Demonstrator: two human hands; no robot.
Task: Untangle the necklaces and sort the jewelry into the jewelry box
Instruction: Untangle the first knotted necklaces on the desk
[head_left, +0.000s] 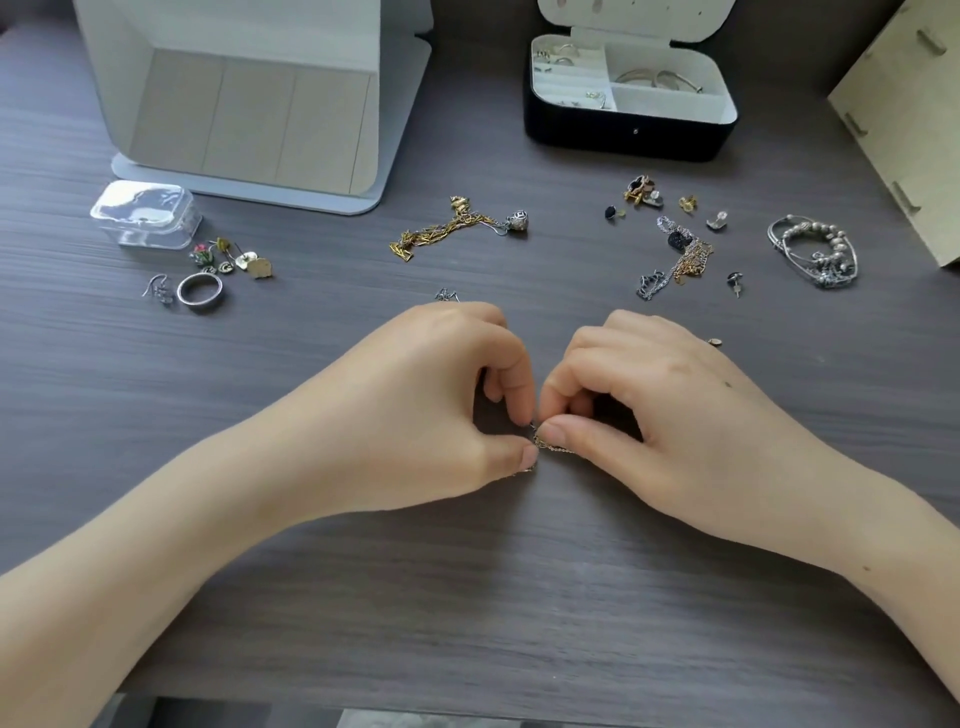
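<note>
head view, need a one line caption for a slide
Untangling: left hand and right hand pinch a fine chain over the grey desk, open jewelry box beyond.

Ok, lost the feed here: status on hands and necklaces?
Left hand, right hand both pinch thin chain. Gold tangle, mixed tangle loose beyond. Jewelry box open, unobstructed.

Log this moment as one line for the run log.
step: untangling | left hand: pinches thin chain | right hand: pinches thin chain | jewelry box: open, at back | gold tangle: untouched
</note>
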